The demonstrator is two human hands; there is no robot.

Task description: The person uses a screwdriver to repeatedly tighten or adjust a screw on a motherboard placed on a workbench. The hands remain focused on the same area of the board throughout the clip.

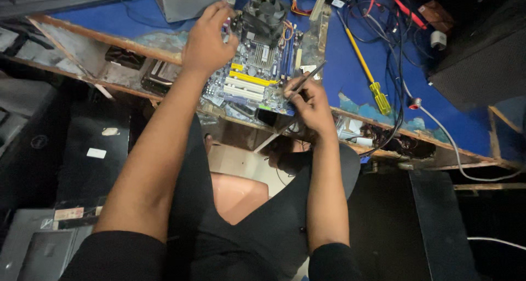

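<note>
A blue computer motherboard [257,75] with white and yellow slots lies on the blue-topped workbench [334,67], overhanging its front edge. A black cooling fan [264,15] stands on the board's far part. My left hand [207,37] grips the board's left far edge beside the fan. My right hand [308,103] rests at the board's near right corner, its fingers closed around a thin dark tool [307,79] that points up and right over the board.
A yellow-handled screwdriver [368,75] lies on the bench to the right. Tangled black and red cables [394,23] fill the far right. A grey box [186,0] stands behind my left hand. Dark computer cases [82,160] sit under the bench at left.
</note>
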